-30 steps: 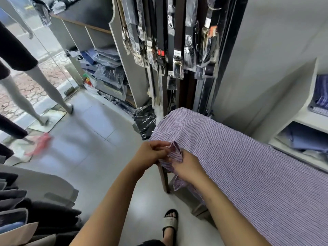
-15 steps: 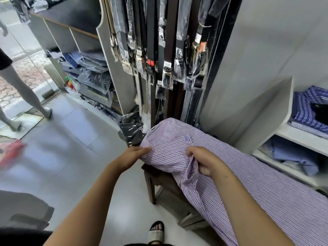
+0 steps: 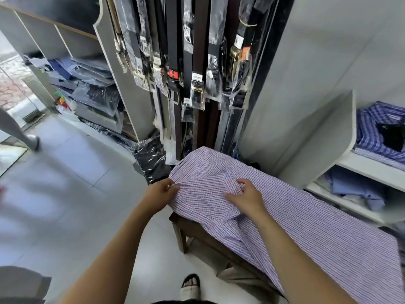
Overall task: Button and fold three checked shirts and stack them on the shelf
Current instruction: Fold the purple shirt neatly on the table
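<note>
Both hands have drawn apart since a second ago, when they worked close together at one bit of cloth. I see the left hand (image 3: 161,191) at the near edge of the purple-and-white checked cotton shirt (image 3: 306,216), its fingertips pinching the hem there. My right hand (image 3: 247,197) sits a little further in, with its fingers curled round a raised fold of the same cloth, the thumb lying flat toward the left hand.

That shirt lies spread lengthwise over a dark wooden bench (image 3: 197,235), its far end past the fingers near the hanging black leather belts in plastic sleeves (image 3: 197,62), and its long body running off beside my right forearm.

Beyond the right hand's knuckles stands the white open shelf unit (image 3: 341,137). A folded blue checked shirt (image 3: 377,128) rests on its upper level, and pale blue garments (image 3: 355,187) lie loose below.

I judge the task to be early. This shirt is still flat and unfolded, and I cannot tell how many of its buttons are done. Whether the blue one counts among the three, I cannot say.
</note>
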